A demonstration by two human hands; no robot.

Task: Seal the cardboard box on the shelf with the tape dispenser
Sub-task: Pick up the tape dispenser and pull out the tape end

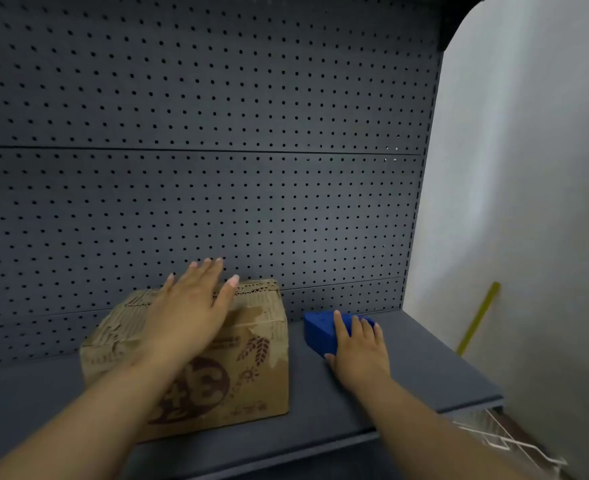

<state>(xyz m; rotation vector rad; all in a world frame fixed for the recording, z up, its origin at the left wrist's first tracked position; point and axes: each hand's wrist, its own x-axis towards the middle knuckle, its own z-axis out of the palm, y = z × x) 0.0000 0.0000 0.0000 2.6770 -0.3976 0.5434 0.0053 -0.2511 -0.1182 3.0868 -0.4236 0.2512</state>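
Note:
A brown cardboard box [251, 368] with dark red printing stands on the dark grey shelf [424, 375], left of centre. My left hand [189, 313] lies flat over the box's top with its fingers spread, covering the flaps. Right of the box lies a blue tape dispenser [320, 330]. My right hand [359, 348] rests on top of the dispenser, fingers curled over it and thumb against its near side. The dispenser's right half is hidden under that hand.
A dark perforated back panel [217, 168] rises behind the shelf. The shelf's front edge [320, 441] runs across the bottom. A pale wall [528, 202] stands to the right, with a yellow stick [476, 320] leaning on it and white wire racking [504, 441] below.

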